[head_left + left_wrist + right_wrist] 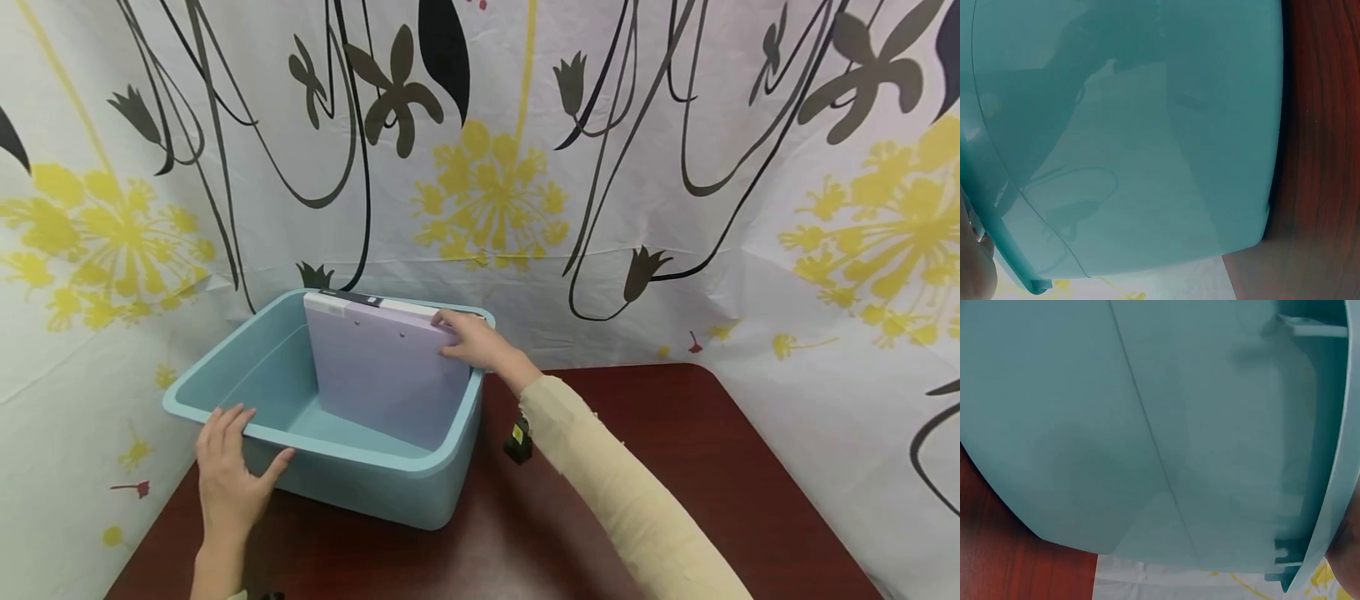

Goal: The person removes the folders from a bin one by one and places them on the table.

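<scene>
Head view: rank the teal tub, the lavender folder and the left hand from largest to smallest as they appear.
1. Teal tub, the widest shape.
2. Lavender folder, standing inside the tub.
3. Left hand, smallest, though it lies nearer the camera, which enlarges it.

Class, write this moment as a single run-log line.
left hand: rests on teal bin near rim | right hand: grips lilac folder standing in bin | surface: dark red table

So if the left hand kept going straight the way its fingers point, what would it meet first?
The left hand rests on the blue tub's near rim, fingers pointing into it. Going on, it would probably cross open tub space and meet the lavender board standing inside, though depth is unclear.
</scene>
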### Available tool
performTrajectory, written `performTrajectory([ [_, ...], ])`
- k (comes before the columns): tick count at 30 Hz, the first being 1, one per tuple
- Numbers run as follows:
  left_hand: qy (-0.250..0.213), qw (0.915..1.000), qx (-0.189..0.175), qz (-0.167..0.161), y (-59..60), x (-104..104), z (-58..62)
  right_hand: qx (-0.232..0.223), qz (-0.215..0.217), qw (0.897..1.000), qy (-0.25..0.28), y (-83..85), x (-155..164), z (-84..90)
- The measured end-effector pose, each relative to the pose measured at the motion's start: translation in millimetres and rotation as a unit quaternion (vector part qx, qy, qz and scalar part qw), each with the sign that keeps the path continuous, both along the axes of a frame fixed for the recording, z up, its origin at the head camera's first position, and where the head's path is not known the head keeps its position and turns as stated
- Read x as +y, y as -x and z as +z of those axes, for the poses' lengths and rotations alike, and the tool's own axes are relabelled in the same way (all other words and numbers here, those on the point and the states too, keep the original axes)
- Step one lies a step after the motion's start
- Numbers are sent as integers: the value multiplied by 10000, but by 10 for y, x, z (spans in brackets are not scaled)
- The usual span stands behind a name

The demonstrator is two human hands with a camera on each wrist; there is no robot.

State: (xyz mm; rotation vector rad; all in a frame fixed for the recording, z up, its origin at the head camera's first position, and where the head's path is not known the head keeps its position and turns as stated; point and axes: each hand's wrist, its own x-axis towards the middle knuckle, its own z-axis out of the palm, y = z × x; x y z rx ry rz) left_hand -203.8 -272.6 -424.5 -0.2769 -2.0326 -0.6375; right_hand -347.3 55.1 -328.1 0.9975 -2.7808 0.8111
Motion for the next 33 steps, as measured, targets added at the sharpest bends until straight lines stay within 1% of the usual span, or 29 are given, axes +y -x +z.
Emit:
performTrajectory([
  [5,-4,10000,8,-4,8,1,-16,31,-127,9999,103,-8,-26,-16],
  [9,2,10000,-41,28,5,1,-26,79,-115,9991,388,-20,-34,-50],
  [13,-14,9999,-108,40,0,4,-25,219,-69,9973,692,-31,-29,-78],
  [22,-41,9999,-134,34,5,-6,-24,435,14,9907,1291,-29,-1,-114],
  [26,-89,9999,-96,-23,10,-8,-27,501,63,9862,1580,-46,3,-106],
  [33,-98,9999,-30,-38,6,-1,-17,442,80,9800,1937,-87,-7,-64],
])
